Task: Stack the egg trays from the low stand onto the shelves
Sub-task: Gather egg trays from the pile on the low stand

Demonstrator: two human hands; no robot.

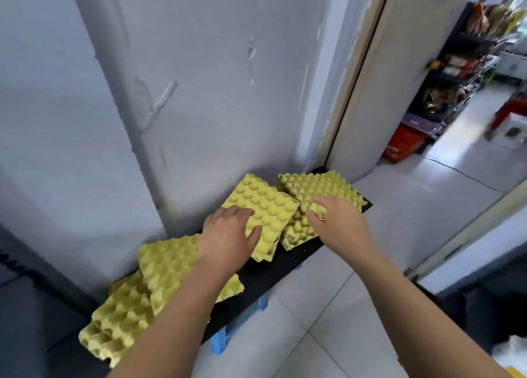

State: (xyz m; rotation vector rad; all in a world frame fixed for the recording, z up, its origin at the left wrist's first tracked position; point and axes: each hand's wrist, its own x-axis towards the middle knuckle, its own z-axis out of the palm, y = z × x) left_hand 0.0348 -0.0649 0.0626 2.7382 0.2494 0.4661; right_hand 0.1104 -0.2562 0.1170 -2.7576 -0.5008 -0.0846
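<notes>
Several yellow pulp egg trays lie on a low black stand (273, 275) with blue legs, set against a white wall. My left hand (228, 236) grips the near-left edge of the middle tray stack (265, 203), thumb on top. My right hand (336, 215) pinches the near corner of the far right tray stack (322, 186). Two more trays, one (168, 263) overlapping the other (119, 317), lie at the stand's near left end, partly under my left forearm. No shelves for the trays are plainly in view.
A white wall panel (199, 92) rises right behind the stand. To the right, a doorway (370, 92) opens onto a tiled floor (427, 206), with a stocked goods rack (462, 64) and a red crate (405, 144) beyond. Dark objects stand at the lower left and lower right.
</notes>
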